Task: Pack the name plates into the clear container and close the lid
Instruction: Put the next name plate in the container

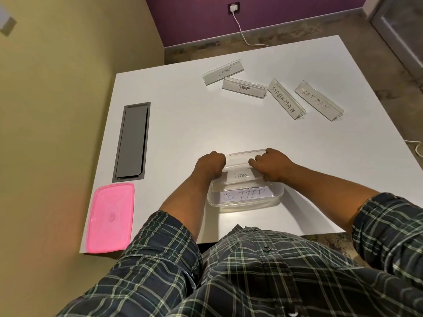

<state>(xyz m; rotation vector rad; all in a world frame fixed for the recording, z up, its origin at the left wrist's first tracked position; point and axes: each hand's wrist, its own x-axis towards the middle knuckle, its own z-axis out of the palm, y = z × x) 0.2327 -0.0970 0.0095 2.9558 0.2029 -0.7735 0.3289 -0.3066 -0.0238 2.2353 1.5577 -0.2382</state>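
A clear container [247, 203] sits near the table's front edge. Inside it lie a plate marked BUTTER [244, 194] and, behind it, a plate marked DOG [240, 175]. My left hand [210, 165] grips the left end of the DOG plate and my right hand [271, 165] grips its right end, both with curled fingers over the container. Several more name plates lie at the far side: ELEPHANT [223, 72], PANDA [244, 88], SUPERMAN [285, 99] and BATMAN [318, 100]. The pink lid [110, 217] lies flat at the table's front left corner.
A grey cable hatch [132, 141] is set into the white table [183, 124] on the left. A wall runs close along the left side. A white cable [240, 28] trails from a wall socket behind the table; another shows at the right edge.
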